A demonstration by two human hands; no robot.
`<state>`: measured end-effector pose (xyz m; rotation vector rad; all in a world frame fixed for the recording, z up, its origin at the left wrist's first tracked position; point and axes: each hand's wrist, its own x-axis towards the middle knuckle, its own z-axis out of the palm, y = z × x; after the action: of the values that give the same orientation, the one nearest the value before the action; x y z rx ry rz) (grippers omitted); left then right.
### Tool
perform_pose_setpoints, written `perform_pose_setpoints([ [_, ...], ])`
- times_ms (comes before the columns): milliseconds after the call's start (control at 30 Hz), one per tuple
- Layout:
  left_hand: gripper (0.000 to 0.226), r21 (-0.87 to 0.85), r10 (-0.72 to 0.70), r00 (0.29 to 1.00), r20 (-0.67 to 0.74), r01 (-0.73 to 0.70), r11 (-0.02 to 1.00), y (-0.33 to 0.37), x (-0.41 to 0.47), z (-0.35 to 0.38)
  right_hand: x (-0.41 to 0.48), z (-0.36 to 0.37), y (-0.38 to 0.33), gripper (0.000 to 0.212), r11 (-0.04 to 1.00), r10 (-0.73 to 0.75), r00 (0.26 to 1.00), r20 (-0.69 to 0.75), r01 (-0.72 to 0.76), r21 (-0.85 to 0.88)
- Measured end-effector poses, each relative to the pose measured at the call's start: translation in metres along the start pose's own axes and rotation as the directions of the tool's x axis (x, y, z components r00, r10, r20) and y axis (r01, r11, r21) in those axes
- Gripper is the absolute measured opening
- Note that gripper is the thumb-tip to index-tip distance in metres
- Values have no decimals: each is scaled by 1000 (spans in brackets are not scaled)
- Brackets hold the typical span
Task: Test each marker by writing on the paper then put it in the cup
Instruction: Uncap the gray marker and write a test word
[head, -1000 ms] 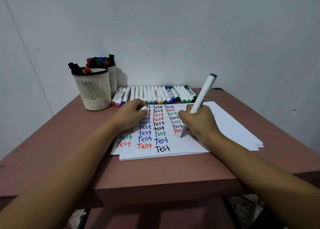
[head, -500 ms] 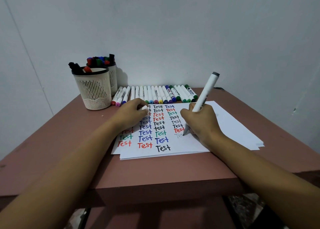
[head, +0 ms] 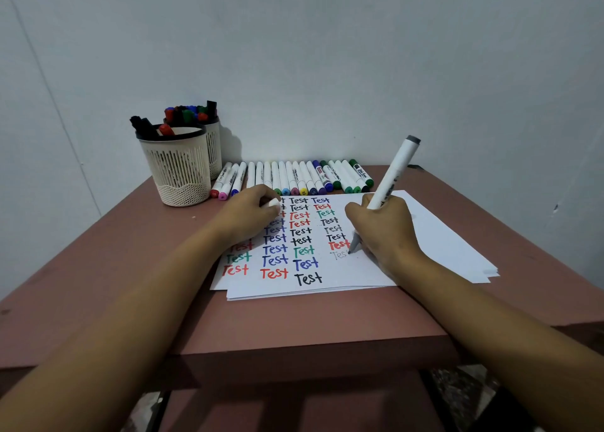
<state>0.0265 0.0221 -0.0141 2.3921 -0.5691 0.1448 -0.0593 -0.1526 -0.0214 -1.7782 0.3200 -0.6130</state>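
Currently grey marker (head: 394, 170), light, stiff, smooth-barrelled and likely best held low near the nib, has its tip on the paper (head: 447, 235), right hand (head: 382, 229) gripping it, left hand (head: 246, 214) curled round a probable cap (head: 274, 204), cup (head: 178, 170) rear-left on worktop (head: 310, 320).

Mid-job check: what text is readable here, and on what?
"Test": handwritten many times in black, red, green and blue on the paper.
"Tes": faint grey, unfinished, at the tip of the marker in the right hand.
Labels on the row of markers and the held marker: too small to read.
White cap in the left hand: no print visible.
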Motion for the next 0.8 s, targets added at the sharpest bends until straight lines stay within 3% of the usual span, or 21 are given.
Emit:
perform_pose_setpoints([
  [300,26,1,1,1000,-4,-1,1000,-1,1,1,1,-1,1,27,998,33,999,11,-34,46],
  [633,26,9,20,1000,-8,-20,1000,-2,1,1,-1,0,-2,31,1000,-16,1000,-17,15,-24],
  [800,26,14,24,1000,-19,-24,1000,-3,2,0,5,-5,-3,24,972,131,991,-8,-127,200],
])
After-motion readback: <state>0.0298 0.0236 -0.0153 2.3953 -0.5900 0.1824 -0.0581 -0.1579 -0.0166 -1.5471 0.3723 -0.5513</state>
